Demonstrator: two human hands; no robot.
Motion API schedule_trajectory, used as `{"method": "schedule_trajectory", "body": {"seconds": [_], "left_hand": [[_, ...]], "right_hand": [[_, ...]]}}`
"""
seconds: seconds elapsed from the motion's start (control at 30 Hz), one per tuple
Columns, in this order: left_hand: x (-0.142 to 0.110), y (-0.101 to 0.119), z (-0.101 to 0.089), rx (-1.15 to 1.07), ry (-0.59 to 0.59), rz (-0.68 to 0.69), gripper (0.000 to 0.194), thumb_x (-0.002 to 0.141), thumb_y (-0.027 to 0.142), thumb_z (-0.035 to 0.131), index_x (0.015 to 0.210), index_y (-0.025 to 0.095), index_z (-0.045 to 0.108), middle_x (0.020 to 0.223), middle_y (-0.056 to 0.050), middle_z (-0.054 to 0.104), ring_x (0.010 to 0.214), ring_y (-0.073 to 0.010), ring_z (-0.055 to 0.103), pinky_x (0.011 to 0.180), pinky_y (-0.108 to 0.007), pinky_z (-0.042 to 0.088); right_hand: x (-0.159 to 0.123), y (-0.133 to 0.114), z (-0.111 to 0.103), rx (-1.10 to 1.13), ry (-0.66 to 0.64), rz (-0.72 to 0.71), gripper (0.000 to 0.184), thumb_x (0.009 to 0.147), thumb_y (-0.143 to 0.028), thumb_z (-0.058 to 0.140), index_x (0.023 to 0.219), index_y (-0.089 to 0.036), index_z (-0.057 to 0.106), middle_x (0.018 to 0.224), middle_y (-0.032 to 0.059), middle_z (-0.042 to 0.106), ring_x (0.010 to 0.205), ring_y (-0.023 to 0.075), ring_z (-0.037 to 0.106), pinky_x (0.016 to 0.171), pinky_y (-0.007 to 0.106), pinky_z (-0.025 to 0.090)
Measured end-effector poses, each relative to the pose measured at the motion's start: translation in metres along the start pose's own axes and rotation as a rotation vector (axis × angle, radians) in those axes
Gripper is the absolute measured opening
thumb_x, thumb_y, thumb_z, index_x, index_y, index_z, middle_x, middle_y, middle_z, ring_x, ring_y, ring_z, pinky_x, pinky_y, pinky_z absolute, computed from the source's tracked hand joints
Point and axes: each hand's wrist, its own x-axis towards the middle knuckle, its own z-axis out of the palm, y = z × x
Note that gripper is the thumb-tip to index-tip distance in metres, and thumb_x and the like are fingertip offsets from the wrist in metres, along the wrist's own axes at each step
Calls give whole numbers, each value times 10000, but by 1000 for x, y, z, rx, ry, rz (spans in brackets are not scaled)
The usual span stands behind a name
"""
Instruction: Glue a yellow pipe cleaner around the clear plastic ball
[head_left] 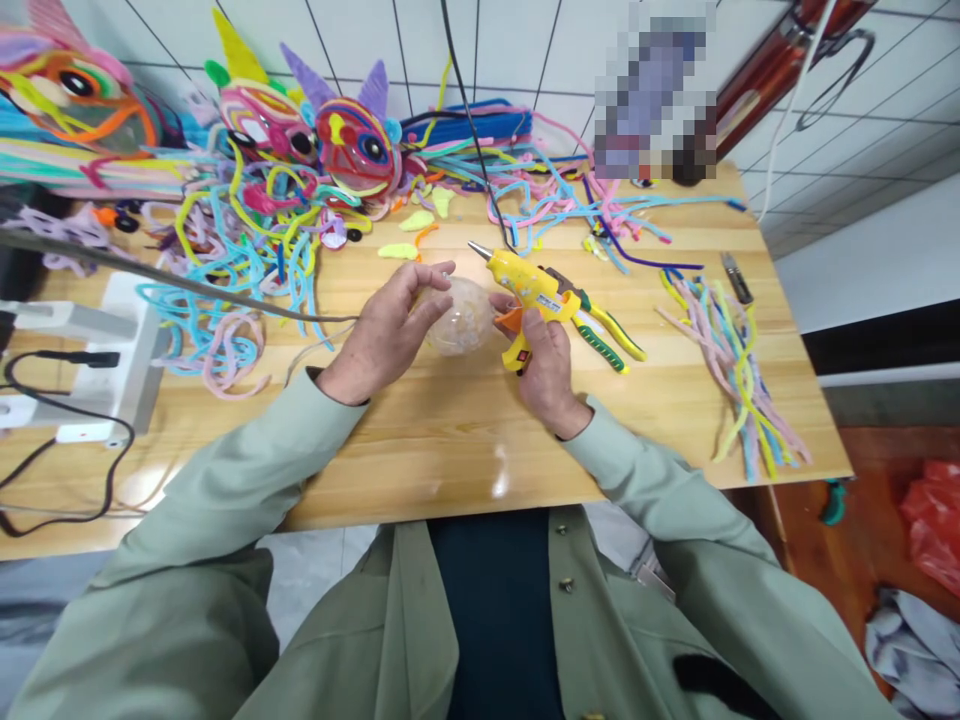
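A clear plastic ball (460, 318) sits at the middle of the table, glossy and see-through, with pale marks on it. My left hand (396, 328) curves its fingers around the ball's left and upper side. In my right hand (549, 370) is a yellow hot glue gun (525, 280) with an orange trigger, its metal nozzle pointing up and left above the ball. Right behind that hand lie pliers with yellow-and-green handles (611, 340), partly covered by the gun. Small pale yellow-green leaf-shaped pieces (416, 221) lie beyond the ball.
Decorated fish-like heads (360, 145) stand along the tiled wall. Tangled pipe cleaners (240, 240) spread at left, with another bundle (739, 370) at right beside a utility knife (737, 278). A white power strip (112, 360) with cords occupies the left edge. A dark cable hangs near the glue gun.
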Motion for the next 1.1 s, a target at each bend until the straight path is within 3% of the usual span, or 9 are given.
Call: {"method": "schedule_trajectory", "body": {"seconds": [0.27, 0.4, 0.47, 0.6, 0.73, 0.87, 1.1], "left_hand": [[-7, 14, -3, 286, -75, 166, 183, 1174, 479, 689, 1193, 299, 712, 1685, -100, 740, 1672, -328, 655, 1438, -593, 521], [-9, 12, 3, 296, -76, 202, 300, 1195, 568, 660, 1329, 301, 690, 1540, -119, 798, 1667, -335, 656, 1458, -593, 497], [-9, 11, 6, 298, -63, 207, 330, 1209, 587, 626, 1320, 280, 671, 1606, -149, 771, 1669, -336, 654, 1456, -586, 498], [-9, 3, 13, 214, 32, 120, 320, 1223, 596, 588, 1205, 279, 618, 1770, -174, 674, 1656, -318, 674, 1391, -555, 566], [-5, -12, 20, 40, 143, 48, 379, 1210, 685, 577, 1181, 308, 578, 1741, -161, 706, 1687, -310, 651, 1398, -587, 555], [1, -22, 19, -45, 149, 51, 496, 1211, 794, 494, 1194, 305, 572, 1701, -159, 740, 1690, -286, 650, 1398, -551, 568], [5, -21, 14, -185, 199, 107, 501, 1151, 771, 704, 1206, 275, 735, 1568, -141, 828, 1543, -342, 773, 1340, -578, 621]], "right_hand": [[-1, 1, 2, -45, 27, 15, 675, 972, -950, 693, 1161, -329, 879, 1283, 72, 920, 1429, 340, 822, 1282, 538, 648], [0, -2, 4, -55, 15, 4, 657, 1004, -928, 662, 1155, -326, 878, 1278, 68, 916, 1407, 324, 824, 1264, 517, 655], [2, -7, 6, -56, 0, -6, 657, 1005, -926, 656, 1170, -330, 878, 1309, 66, 913, 1431, 331, 814, 1269, 523, 655], [3, -17, 14, -25, 18, -41, 675, 998, -932, 650, 1179, -326, 885, 1382, 56, 904, 1512, 351, 770, 1282, 551, 662], [-1, -18, 22, -3, -8, 10, 663, 970, -936, 698, 1120, -322, 895, 1388, 64, 907, 1505, 362, 774, 1318, 566, 643], [-3, -14, 23, -41, -4, 15, 735, 935, -988, 695, 1186, -326, 892, 1398, 75, 905, 1524, 364, 756, 1291, 554, 662], [0, -6, 14, -53, -13, -14, 690, 1014, -940, 657, 1213, -321, 886, 1405, 76, 893, 1491, 357, 768, 1188, 518, 705]]}}
